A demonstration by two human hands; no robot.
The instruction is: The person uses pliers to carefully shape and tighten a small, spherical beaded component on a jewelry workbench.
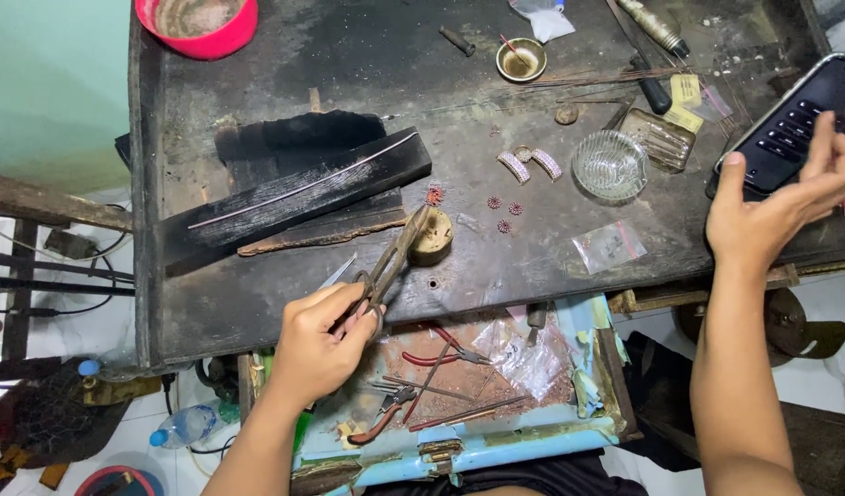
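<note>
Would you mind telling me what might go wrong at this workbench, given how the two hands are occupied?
With the right hand on the phone, attention may leave the shears gripped by the left hand. Their tips lie near the small red ornaments, which might get knocked away. The glass dish beside the right hand could be bumped.

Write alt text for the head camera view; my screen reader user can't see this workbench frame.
Over a dark, worn workbench, the left hand grips metal shears while the right hand taps a smartphone. Small jewellery pieces and a glass dish lie between; pliers sit in an open drawer below.
</note>
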